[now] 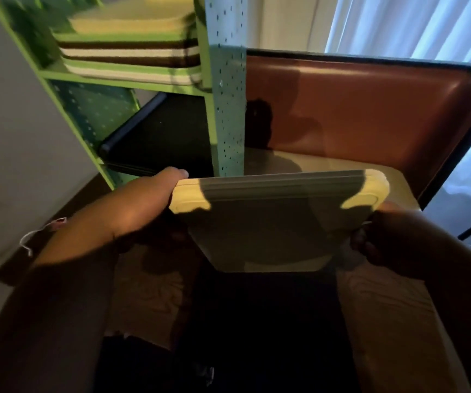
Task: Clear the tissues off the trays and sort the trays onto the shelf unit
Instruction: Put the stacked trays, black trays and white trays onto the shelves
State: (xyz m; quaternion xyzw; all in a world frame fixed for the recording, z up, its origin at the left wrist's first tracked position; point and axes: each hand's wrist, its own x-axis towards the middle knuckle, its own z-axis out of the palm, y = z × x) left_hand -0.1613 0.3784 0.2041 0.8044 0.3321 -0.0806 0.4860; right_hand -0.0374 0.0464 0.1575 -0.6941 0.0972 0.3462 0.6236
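Item: stack of pale trays, centre of view, carried edge-on between both hands; several rims show along its far edge.
Left hand, at 9 o'clock of the stack: clamped on the left rim, thumb on top. Right hand, at 3 o'clock: closed round the right rim, in deep shadow, fingers hard to make out. A grip on both sides probably keeps the stack level and together for sliding in.
Shelf unit, green and perforated, at 11 o'clock: upper shelf holds mixed trays in cream, green and brown; lower shelf holds black trays, so sorting looks to go by colour.
Brown tray, at 1 o'clock, leaning upright behind the post.
Obscured: no tissues seen; exact tray count unreadable; lower view dark; shelf top cut off.
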